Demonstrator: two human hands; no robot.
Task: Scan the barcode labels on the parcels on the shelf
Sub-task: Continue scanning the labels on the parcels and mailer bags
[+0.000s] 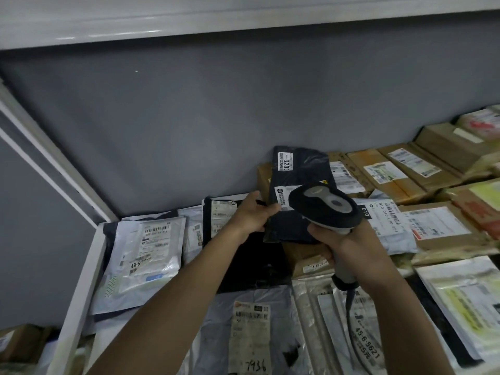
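the scanner (326, 205) head covers part of the lower label (281, 199) on the dark parcel (300, 174). label print is too small to read. boxes (476, 136) at upper right run off the frame.

Above the shelf floor (89, 269), open room was left up to the upper shelf board (189, 20), with only the grey back wall (216, 117) behind it. The floor itself was covered edge to edge: flat plastic mailers (146, 255) lay toward its left frame post (43, 163), and cardboard boxes (400, 169) were packed side by side along its right rear. Near the middle of the floor, at the back, passage was blocked by a dark parcel (300, 174) tilted upright and held by the left hand (251, 215). Just in front of it, the space was taken by the barcode scanner (324, 204) gripped in the right hand (349, 247), its cable (349, 299) hanging over the front mailers.
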